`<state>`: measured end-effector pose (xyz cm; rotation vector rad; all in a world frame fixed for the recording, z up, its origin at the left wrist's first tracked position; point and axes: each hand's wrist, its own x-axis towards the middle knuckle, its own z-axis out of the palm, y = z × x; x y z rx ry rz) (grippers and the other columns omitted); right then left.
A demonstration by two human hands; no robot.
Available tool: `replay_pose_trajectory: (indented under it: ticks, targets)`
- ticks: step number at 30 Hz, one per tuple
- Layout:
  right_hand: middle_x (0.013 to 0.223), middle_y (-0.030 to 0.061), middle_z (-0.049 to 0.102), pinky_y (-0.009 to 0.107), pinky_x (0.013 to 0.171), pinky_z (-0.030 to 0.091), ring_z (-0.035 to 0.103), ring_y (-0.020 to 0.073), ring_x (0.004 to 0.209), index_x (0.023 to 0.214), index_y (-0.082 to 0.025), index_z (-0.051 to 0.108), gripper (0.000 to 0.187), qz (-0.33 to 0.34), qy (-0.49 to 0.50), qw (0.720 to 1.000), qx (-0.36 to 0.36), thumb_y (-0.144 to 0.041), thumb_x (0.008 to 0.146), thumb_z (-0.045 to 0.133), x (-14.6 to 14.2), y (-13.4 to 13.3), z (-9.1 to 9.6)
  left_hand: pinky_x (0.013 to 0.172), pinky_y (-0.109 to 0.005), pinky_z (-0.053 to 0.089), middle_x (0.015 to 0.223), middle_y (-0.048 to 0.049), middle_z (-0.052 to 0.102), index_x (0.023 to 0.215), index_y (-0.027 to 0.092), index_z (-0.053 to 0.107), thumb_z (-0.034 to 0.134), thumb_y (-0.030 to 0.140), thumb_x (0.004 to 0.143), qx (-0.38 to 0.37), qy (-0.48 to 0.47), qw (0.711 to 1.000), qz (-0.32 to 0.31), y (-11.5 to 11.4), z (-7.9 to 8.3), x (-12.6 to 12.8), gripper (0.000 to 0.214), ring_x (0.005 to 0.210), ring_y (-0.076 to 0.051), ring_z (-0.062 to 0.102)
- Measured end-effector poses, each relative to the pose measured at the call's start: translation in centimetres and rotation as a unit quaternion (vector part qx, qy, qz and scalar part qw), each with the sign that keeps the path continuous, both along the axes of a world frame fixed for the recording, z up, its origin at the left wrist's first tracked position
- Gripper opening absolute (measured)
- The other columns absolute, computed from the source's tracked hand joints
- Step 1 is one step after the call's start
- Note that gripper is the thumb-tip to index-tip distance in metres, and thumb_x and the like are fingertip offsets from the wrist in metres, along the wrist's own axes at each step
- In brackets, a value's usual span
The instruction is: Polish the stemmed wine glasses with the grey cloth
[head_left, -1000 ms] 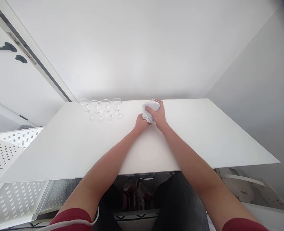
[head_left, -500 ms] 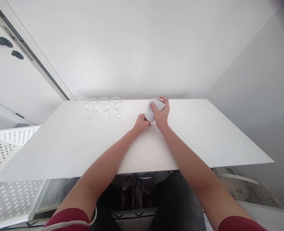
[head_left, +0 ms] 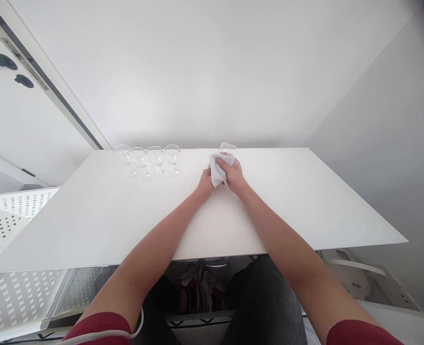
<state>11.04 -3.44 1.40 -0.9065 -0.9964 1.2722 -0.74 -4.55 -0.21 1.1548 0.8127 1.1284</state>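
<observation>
Both hands meet near the far middle of the white table (head_left: pixel 287 201). My right hand (head_left: pixel 234 175) is closed round a white cloth (head_left: pixel 217 171) pressed against a clear stemmed glass (head_left: pixel 227 148), whose rim shows above the fingers. My left hand (head_left: pixel 205 183) is closed low at the glass, under the cloth; the stem itself is hidden. To the left, several empty stemmed glasses (head_left: pixel 150 158) stand in a row along the table's far edge.
A white wall rises behind the table and a grey wall stands at the right. A white door with dark handles (head_left: pixel 6 62) is at the far left. A perforated white rack (head_left: pixel 6 225) stands at the left, and shoes (head_left: pixel 201 287) lie under the table.
My right hand has slid down with the cloth from over the glass's bowl, so the rim now shows above it. The left hand has stayed at the base.
</observation>
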Motion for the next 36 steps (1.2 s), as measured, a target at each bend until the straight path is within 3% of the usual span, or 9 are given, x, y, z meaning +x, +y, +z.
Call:
replay_pose_trajectory:
  ticks: [5, 9, 13, 17, 20, 24, 27, 32, 36]
  targets:
    - [0.104, 0.0036, 0.075, 0.038, 0.085, 0.058, 0.07, 0.0214, 0.097, 0.111, -0.024, 0.065, 0.064, -0.035, 0.032, 0.999, 0.003, -0.049, 0.06, 0.094, 1.4, 1.7, -0.6, 0.086, -0.035, 0.047, 0.099, -0.0064, 0.068, 0.078, 0.017, 0.069, 0.075, 0.034, 0.08, 0.032, 0.078, 0.991, 0.108, 0.5, 0.1, -0.3, 0.018, 0.098, -0.024, 0.06]
    - [0.102, 0.0035, 0.074, 0.04, 0.082, 0.058, 0.07, 0.0221, 0.095, 0.109, -0.025, 0.064, 0.056, -0.044, 0.037, 0.998, 0.023, -0.051, 0.066, 0.088, 2.0, 2.2, -0.8, 0.099, -0.036, 0.046, 0.129, -0.0107, 0.063, 0.112, 0.023, 0.07, 0.07, 0.039, 0.09, 0.081, 0.033, 0.972, 0.218, 0.8, 0.4, -1.4, 0.027, 0.124, -0.026, 0.056]
    - [0.09, -0.0008, 0.071, 0.038, 0.077, 0.056, 0.066, 0.0196, 0.082, 0.104, -0.026, 0.061, 0.046, -0.046, -0.065, 0.997, 0.013, -0.045, 0.069, 0.085, 2.2, 1.8, -0.8, 0.109, -0.037, 0.043, 0.145, -0.0109, 0.06, 0.131, 0.026, 0.063, 0.068, 0.047, 0.095, 0.139, -0.021, 0.979, 0.147, 0.9, 1.2, -2.1, 0.042, 0.14, -0.027, 0.051]
    - [0.085, -0.0015, 0.07, 0.037, 0.077, 0.055, 0.062, 0.0191, 0.079, 0.107, -0.027, 0.064, 0.044, 0.042, -0.227, 0.971, 0.062, -0.034, 0.069, 0.086, 1.8, 0.8, -0.3, 0.111, -0.039, 0.044, 0.146, -0.0126, 0.062, 0.13, 0.025, 0.065, 0.082, 0.047, 0.083, 0.133, -0.078, 0.985, 0.071, 0.6, 1.9, -2.0, 0.055, 0.142, -0.031, 0.052]
    - [0.094, 0.0027, 0.072, 0.04, 0.077, 0.058, 0.066, 0.022, 0.084, 0.107, -0.025, 0.065, 0.045, 0.156, -0.142, 0.977, 0.018, -0.037, 0.07, 0.088, 1.8, -0.3, 0.6, 0.111, -0.042, 0.047, 0.146, -0.013, 0.063, 0.126, 0.024, 0.068, 0.082, 0.052, 0.081, 0.107, -0.122, 0.986, 0.048, 0.7, 2.0, -2.2, 0.054, 0.134, -0.031, 0.06]
    - [0.084, 0.0059, 0.071, 0.049, 0.072, 0.061, 0.066, 0.0237, 0.074, 0.097, -0.02, 0.068, 0.043, 0.289, -0.049, 0.952, -0.088, -0.041, 0.068, 0.092, 2.4, -1.1, 1.5, 0.111, -0.048, 0.047, 0.143, -0.0173, 0.066, 0.123, 0.019, 0.072, 0.081, 0.057, 0.08, 0.066, -0.151, 0.985, -0.056, 1.3, 1.9, -2.7, 0.058, 0.129, -0.035, 0.064]
    - [0.081, 0.0053, 0.07, 0.048, 0.074, 0.06, 0.066, 0.0239, 0.074, 0.094, -0.021, 0.067, 0.04, 0.256, -0.099, 0.96, -0.055, -0.042, 0.069, 0.09, 2.2, -0.9, 1.3, 0.113, -0.049, 0.046, 0.141, -0.0184, 0.066, 0.127, 0.018, 0.071, 0.082, 0.056, 0.081, 0.077, -0.157, 0.982, -0.067, 1.7, 1.6, -2.8, 0.06, 0.133, -0.035, 0.062]
    - [0.08, 0.0003, 0.068, 0.039, 0.077, 0.054, 0.065, 0.0251, 0.084, 0.101, -0.027, 0.061, 0.042, -0.002, -0.275, 0.96, 0.051, -0.035, 0.069, 0.087, 0.6, -0.2, 0.4, 0.114, -0.044, 0.046, 0.139, -0.014, 0.068, 0.129, 0.022, 0.069, 0.089, 0.045, 0.077, 0.102, -0.15, 0.981, 0.067, 1.9, 1.1, -2.6, 0.06, 0.135, -0.031, 0.061]
    - [0.096, 0.004, 0.072, 0.037, 0.079, 0.056, 0.067, 0.0225, 0.09, 0.1, -0.024, 0.061, 0.046, 0.112, -0.131, 0.985, 0.01, -0.049, 0.071, 0.087, 0.2, -0.6, 0.3, 0.112, -0.048, 0.05, 0.141, -0.0161, 0.067, 0.123, 0.019, 0.072, 0.081, 0.055, 0.082, 0.065, -0.182, 0.981, 0.019, 1.8, 1.2, -2.6, 0.056, 0.13, -0.034, 0.065]
